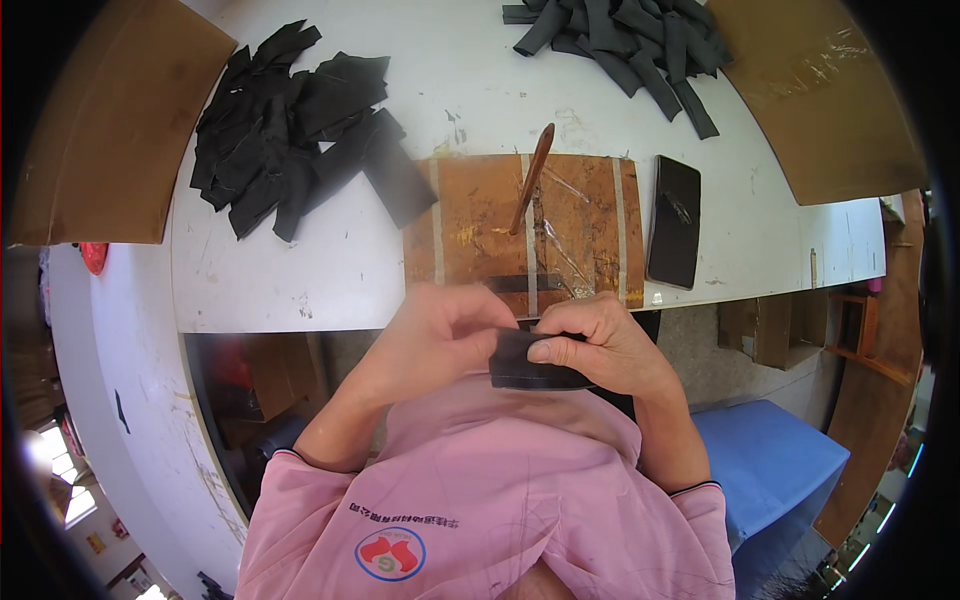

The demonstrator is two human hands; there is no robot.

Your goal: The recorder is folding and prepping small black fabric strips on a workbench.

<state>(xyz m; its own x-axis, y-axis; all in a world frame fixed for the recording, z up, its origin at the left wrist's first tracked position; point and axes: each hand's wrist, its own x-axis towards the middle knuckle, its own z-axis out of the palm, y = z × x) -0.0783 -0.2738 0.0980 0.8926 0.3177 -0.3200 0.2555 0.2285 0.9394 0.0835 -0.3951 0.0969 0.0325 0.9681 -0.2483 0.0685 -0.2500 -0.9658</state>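
Note:
Close to my chest, at the table's front edge, I hold a small black fabric piece (535,373) with a seam line along its lower side. My right hand (610,350) grips it with the thumb pressed flat on top. At its left end, my left hand (435,335) pinches the edge; the fingertips are partly hidden. Just beyond my hands lies a brown board (475,215) with pale tape strips and glossy smears. A slim brown stick-like tool (533,180) slants up from the board. A dark strip (520,284) lies on the board's near part.
Loose flat black fabric pieces (270,140) are heaped at the far left. Narrow black pieces (640,45) form a pile at the far right. A phone (676,222) lies right of the board. Cardboard panels (110,120) flank the white table (450,90). A blue box-shaped object (765,465) stands at my right.

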